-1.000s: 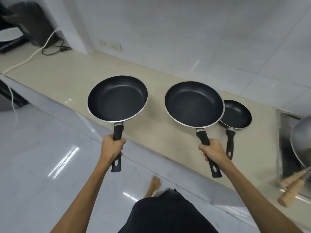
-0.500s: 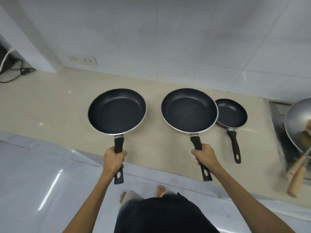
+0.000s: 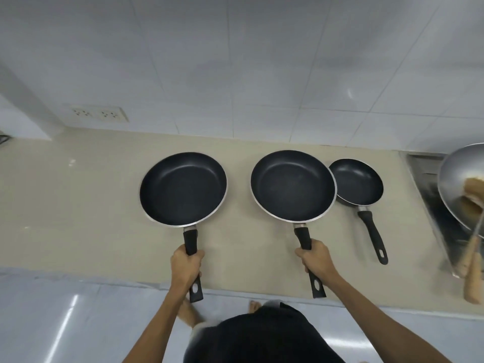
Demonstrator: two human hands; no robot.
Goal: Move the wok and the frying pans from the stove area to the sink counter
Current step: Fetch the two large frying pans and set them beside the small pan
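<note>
Pans now square over the beige stone counter (image 3: 78, 205), not its edge: left hand (image 3: 186, 267) grips one black nonstick frying pan (image 3: 183, 188), right hand (image 3: 317, 262) the other (image 3: 292, 185), beside the small pan (image 3: 356, 182); set-down likely next.

Wok (image 3: 462, 184) cut off by right edge, its wooden handles (image 3: 471, 260) blurred; rt pan's rim hides small pan (image 3: 357, 183) edge.

I count three black frying pans — one in my left hand (image 3: 186, 265), one in my right hand (image 3: 315, 262), and a third, smaller one (image 3: 356, 182) lying on the beige counter (image 3: 78, 205). One steel wok (image 3: 461, 184) sits at the right edge. Two wall sockets (image 3: 98, 114) side by side — and my two bare feet below.
</note>
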